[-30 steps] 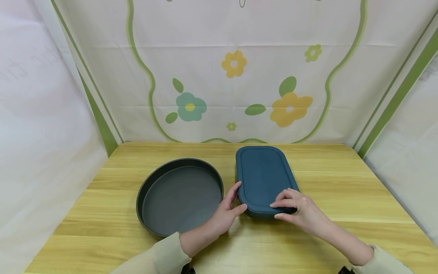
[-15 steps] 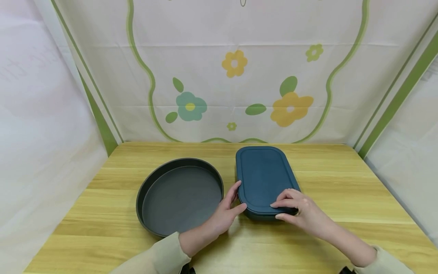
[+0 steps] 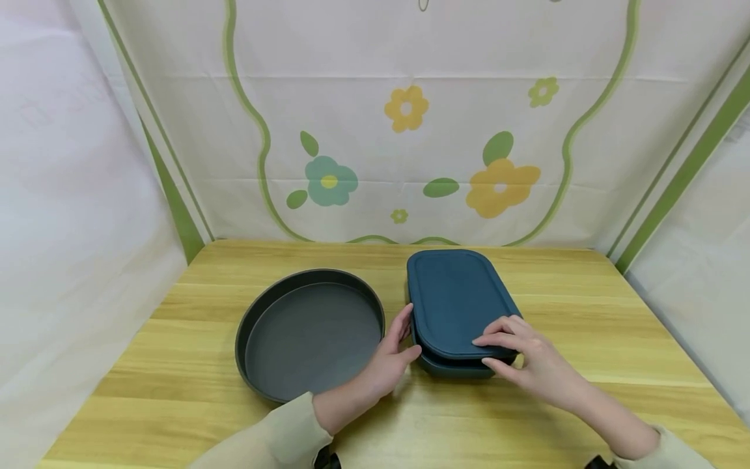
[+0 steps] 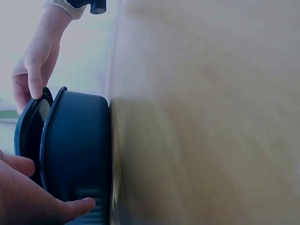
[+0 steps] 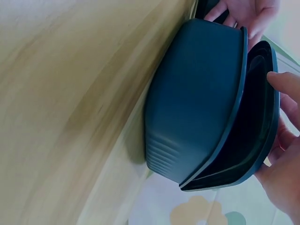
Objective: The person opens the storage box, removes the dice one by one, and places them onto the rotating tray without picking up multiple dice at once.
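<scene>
A dark blue rectangular food container (image 3: 454, 369) with rounded corners stands on the table, its flat blue lid (image 3: 459, 296) lifted at the near edge. The far edge of the lid still meets the rim, as the right wrist view shows. My right hand (image 3: 530, 358) pinches the lid's near right corner, thumb beneath and fingers on top. At the container's near left side, my left hand (image 3: 381, 371) touches the wall with extended fingers and thumb. A dark gap shows between lid and container (image 4: 79, 140) in the left wrist view; the contents are hidden.
A round dark grey pan (image 3: 313, 342) with low walls sits left of the container, its near right rim partly behind my left hand. The wooden table (image 3: 597, 326) ends at a white fabric backdrop (image 3: 375, 150) printed with flowers. Fabric walls flank both sides.
The near edge of the lid has risen off the container with my right hand, opening a gap. My left hand has stayed against the container's side. The head view has shifted slightly.
</scene>
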Motion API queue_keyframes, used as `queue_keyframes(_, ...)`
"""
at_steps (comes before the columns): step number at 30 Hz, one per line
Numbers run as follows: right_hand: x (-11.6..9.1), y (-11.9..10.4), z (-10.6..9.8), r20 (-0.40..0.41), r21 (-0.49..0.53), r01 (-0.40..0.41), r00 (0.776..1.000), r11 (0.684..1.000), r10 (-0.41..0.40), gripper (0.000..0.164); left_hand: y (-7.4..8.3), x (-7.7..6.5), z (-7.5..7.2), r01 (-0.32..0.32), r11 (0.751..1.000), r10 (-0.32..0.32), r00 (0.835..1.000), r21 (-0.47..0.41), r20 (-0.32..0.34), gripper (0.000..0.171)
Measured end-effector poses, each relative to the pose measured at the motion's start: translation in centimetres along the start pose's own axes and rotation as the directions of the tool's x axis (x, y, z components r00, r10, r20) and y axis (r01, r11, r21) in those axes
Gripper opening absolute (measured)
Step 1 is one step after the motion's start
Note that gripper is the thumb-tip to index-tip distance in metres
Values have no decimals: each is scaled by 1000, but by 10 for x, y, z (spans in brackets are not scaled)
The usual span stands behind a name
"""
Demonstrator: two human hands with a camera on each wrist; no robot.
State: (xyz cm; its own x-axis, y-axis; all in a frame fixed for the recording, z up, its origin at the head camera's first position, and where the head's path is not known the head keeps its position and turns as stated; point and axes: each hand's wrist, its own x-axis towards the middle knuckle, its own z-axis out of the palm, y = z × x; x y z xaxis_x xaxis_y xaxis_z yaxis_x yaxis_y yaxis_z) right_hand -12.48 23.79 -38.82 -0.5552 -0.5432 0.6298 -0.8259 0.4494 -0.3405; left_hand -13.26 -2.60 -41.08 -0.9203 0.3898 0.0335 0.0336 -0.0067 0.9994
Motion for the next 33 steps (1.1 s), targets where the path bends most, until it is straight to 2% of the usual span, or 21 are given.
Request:
queue_keyframes(3, 1, -1, -3, -8, -2, 0, 1000, 1000, 0, 22, 0, 1, 1, 18, 999, -18, 1000, 30, -8, 68)
queue_keyframes(10, 2, -3, -13, -24, -19, -26, 999, 999, 25, 35, 4, -1, 2, 44, 997, -43, 999, 69, -9, 64)
queue_keyframes(16, 2, -3, -19, -61, -37, -60, 996, 998, 58, 28, 6, -2, 3, 49, 996, -49, 999, 68, 0, 63)
queue_keyframes(26, 4, 2, -30, -207, -62, -117, 973, 991, 102, 20, 4, 0, 4, 81, 995, -80, 997, 59, -10, 61)
queue_keyframes(33, 2, 2, -39, -253, -77, -181, 955, 980, 157, 40, 5, 0, 4, 91, 994, -90, 996, 62, -21, 61)
